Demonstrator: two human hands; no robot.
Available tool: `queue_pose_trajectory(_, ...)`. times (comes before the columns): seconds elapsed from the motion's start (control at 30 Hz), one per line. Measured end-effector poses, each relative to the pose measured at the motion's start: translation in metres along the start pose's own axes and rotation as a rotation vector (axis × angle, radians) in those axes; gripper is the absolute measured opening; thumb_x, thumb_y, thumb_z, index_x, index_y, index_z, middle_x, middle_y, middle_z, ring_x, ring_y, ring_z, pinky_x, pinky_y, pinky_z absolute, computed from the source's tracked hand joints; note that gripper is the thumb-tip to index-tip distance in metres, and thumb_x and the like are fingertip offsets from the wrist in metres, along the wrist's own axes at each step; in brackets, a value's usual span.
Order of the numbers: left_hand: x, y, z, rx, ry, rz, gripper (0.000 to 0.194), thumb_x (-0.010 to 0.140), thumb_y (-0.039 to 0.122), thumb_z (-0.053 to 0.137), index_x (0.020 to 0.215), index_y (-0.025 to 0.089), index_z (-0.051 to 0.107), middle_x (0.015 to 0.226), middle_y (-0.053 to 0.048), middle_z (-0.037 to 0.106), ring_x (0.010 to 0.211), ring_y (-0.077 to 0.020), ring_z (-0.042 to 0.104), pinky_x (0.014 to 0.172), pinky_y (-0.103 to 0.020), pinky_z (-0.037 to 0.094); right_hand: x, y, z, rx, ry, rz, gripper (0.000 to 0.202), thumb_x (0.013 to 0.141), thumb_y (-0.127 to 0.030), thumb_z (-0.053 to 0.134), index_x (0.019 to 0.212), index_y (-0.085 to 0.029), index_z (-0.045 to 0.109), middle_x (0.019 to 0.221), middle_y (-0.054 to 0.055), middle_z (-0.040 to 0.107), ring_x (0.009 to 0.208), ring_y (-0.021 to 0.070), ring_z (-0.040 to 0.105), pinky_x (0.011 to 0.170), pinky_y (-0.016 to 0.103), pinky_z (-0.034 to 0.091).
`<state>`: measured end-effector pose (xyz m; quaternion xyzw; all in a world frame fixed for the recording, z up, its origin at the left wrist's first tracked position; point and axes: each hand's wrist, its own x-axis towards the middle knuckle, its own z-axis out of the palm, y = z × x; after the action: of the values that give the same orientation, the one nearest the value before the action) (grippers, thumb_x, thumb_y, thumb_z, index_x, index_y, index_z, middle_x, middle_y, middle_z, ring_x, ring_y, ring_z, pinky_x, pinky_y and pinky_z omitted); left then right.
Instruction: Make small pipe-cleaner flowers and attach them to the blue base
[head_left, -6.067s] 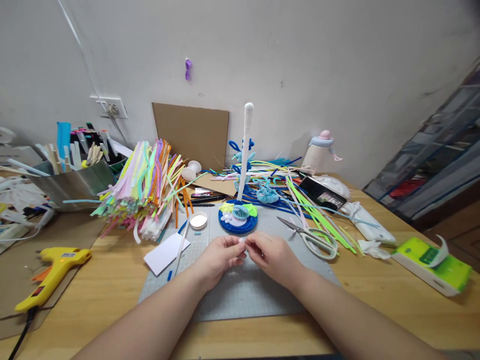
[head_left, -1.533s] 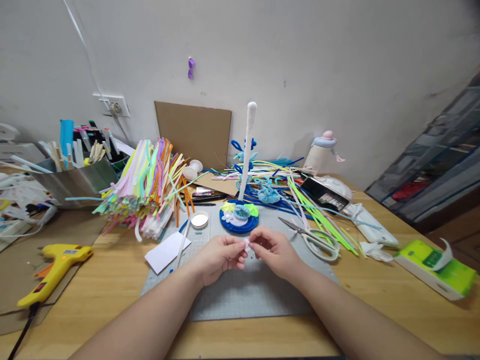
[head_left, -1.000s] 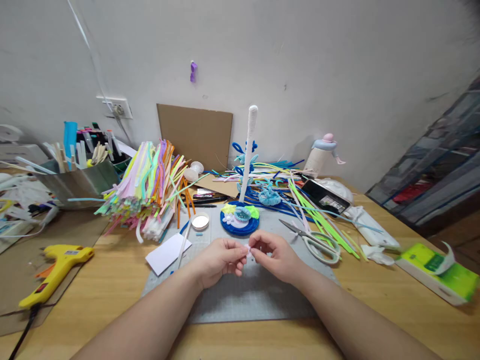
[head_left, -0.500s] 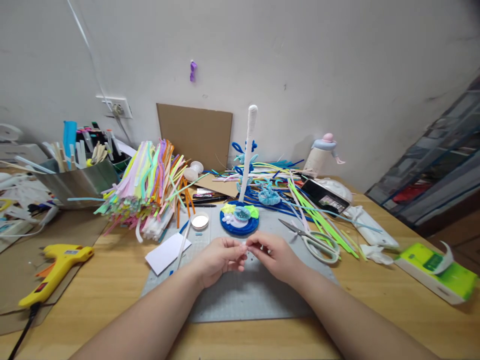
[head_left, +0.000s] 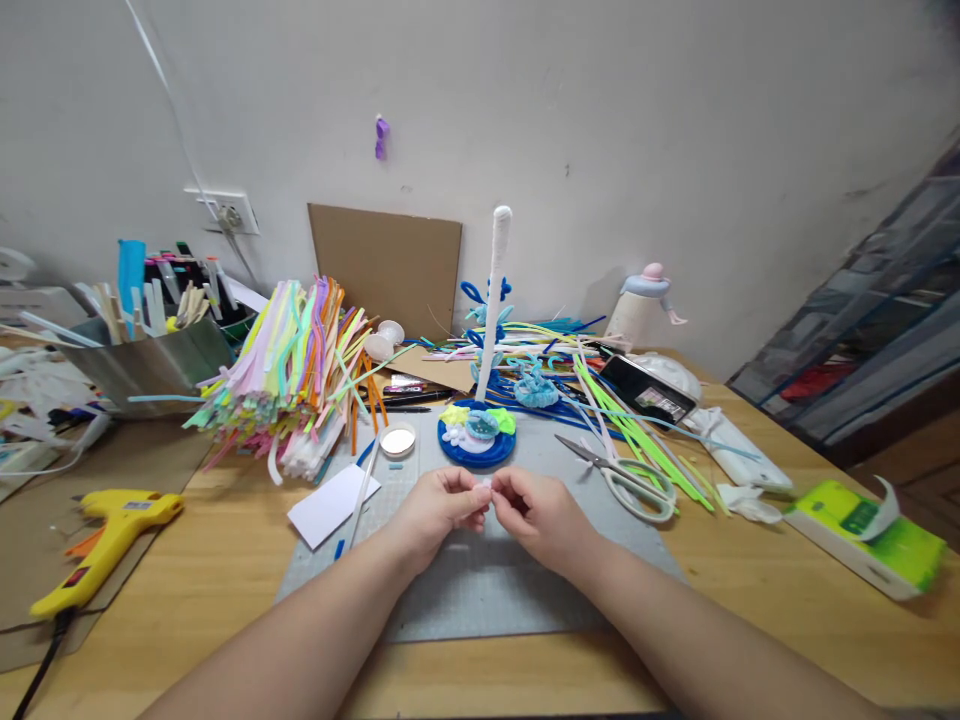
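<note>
My left hand (head_left: 442, 510) and my right hand (head_left: 536, 508) meet at the fingertips over the grey cutting mat (head_left: 510, 600). Between their pinched fingers is a small white piece (head_left: 487, 483), mostly hidden and too small to name. Just beyond the hands stands a craft piece with a round blue base (head_left: 478, 455). It carries yellow, green, white and light-blue shapes, and a tall white fuzzy post (head_left: 493, 310) rises behind them. Scissors (head_left: 626, 477) lie partly open to the right of my right hand. A white card (head_left: 334, 505) lies left of my left hand.
A yellow glue gun (head_left: 105, 545) lies at the left. Bundled pipe cleaners (head_left: 292, 370) stand behind the mat, with loose green ones (head_left: 645, 430) on the right. A small round dish (head_left: 397, 440) sits near the card. At the right is a green tissue pack (head_left: 870, 535).
The fingers of both hands have shifted slightly around the small white piece, with my right fingers curled closer in. The view has moved a little; the objects on the table stay put.
</note>
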<state>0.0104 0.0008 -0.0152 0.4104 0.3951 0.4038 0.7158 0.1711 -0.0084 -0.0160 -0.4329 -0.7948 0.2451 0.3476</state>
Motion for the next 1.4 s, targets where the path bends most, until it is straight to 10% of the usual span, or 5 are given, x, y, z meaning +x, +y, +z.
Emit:
queue_pose_trajectory(0.2,0.000,0.003,0.005,0.056,0.033,0.153,0.028,0.058,0.032,0.075,0.063,0.013,0.056,0.052,0.002,0.058,0.047,-0.0078,0.050,0.051,-0.021,0.039,0.004,-0.008,0.005,0.388,0.075,0.297,0.014,0.079,-0.029,0.052,0.071,-0.017,0.050,0.052,-0.005,0.048,0.042,0.0069,0.039,0.040,0.019,0.029)
queue_pose_trajectory(0.57,-0.002,0.007,0.003,0.462,0.094,0.383,0.015,0.063,0.025,0.071,0.062,0.013,0.061,0.061,-0.001,0.060,0.059,-0.0110,0.051,0.058,-0.022,0.039,0.008,-0.009,0.000,1.043,-0.186,0.631,0.025,0.070,-0.032,0.065,0.070,-0.015,0.047,0.043,-0.012,0.030,0.035,0.0009,0.017,0.034,0.014,0.013)
queue_pose_trajectory(0.83,-0.004,0.015,-0.001,0.046,-0.173,-0.017,0.023,0.067,0.031,0.070,0.073,0.013,0.058,0.071,-0.003,0.059,0.065,-0.0115,0.056,0.058,-0.022,0.043,0.011,0.000,-0.008,0.763,-0.024,0.355,0.025,0.076,-0.041,0.058,0.078,-0.016,0.052,0.052,-0.007,0.047,0.038,0.0043,0.037,0.036,0.017,0.030)
queue_pose_trajectory(0.97,-0.007,0.015,-0.004,0.022,-0.277,-0.154,0.022,0.067,0.029,0.070,0.073,0.010,0.060,0.068,-0.003,0.058,0.057,-0.0088,0.055,0.052,-0.019,0.041,0.011,0.002,-0.015,0.703,-0.173,0.236,0.021,0.077,-0.035,0.059,0.082,-0.015,0.056,0.063,-0.003,0.054,0.048,0.0053,0.044,0.043,0.017,0.035)
queue_pose_trajectory(1.4,-0.006,0.010,0.000,-0.086,-0.114,-0.152,0.026,0.066,0.034,0.071,0.068,0.010,0.063,0.061,-0.001,0.058,0.051,-0.0051,0.051,0.050,-0.016,0.037,0.005,0.000,-0.013,0.029,-0.003,-0.093,0.011,0.081,-0.017,0.048,0.080,-0.018,0.060,0.071,0.001,0.059,0.058,0.0105,0.048,0.053,0.022,0.037)
